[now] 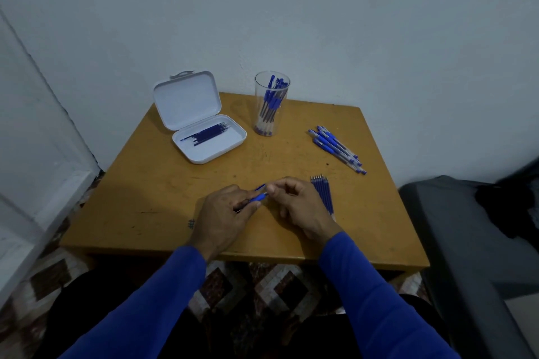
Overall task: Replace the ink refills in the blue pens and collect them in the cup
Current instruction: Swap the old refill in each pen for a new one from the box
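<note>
Blue pen (258, 197) pinched between left hand (224, 214) and right hand (297, 207) above bench (145, 183) — fingers curled round it; cup (271, 105) of pens behind; loose refills (323, 195) just right.

The worktop (175, 183) is matt, scuffed wood. The cup (271, 105) is clear, glossy plastic; the open case (201, 122) is smooth white plastic. The sleeves (373, 285) look like soft cloth.

Blue pen (258, 197) held low over table; others upright in clear cup (271, 103).
</note>
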`<state>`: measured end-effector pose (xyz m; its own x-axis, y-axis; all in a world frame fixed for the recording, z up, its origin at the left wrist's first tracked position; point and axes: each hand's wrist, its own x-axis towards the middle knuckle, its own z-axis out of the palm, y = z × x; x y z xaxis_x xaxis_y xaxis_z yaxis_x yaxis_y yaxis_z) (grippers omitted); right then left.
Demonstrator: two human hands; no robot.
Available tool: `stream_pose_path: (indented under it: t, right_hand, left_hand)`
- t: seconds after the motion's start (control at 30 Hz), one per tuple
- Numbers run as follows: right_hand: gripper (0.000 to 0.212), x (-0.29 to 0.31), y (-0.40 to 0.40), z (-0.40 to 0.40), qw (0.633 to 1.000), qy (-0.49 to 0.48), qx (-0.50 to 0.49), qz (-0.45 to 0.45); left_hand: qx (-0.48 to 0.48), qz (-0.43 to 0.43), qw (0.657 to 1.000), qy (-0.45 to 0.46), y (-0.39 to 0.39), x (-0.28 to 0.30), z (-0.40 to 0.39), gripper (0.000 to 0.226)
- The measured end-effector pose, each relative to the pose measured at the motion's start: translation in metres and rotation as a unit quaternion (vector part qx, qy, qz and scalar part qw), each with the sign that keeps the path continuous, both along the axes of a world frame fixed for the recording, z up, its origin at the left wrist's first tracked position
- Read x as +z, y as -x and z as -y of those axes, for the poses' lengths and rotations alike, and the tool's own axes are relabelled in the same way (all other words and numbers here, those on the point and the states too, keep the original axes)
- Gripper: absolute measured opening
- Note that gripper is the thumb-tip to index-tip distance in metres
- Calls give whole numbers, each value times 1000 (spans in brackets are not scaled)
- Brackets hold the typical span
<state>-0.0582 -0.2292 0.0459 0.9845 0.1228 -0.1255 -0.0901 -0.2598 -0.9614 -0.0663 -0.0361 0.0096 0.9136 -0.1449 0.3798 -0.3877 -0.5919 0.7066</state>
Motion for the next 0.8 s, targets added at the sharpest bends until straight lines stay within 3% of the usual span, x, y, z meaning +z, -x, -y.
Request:
stream_pose_path:
  t: [0.13, 0.23, 0.37, 0.8]
  right_hand:
    - [11, -5, 0, 4, 1000, 0, 11, 5]
    - [24, -6, 0, 0, 999, 29, -8, 11]
    - [13, -2, 0, 1, 1000, -18, 5, 11]
    - [11, -1, -2, -3, 1000, 21, -1, -13]
  left_hand:
    - [3, -6, 1000, -7, 0, -2, 0, 26]
    - [3, -5, 1000, -10, 0, -1, 0, 26]
    - [0, -2, 1000, -12, 1, 1, 0, 26]
    - [0, 22, 1000, -17, 0, -3, -1, 24]
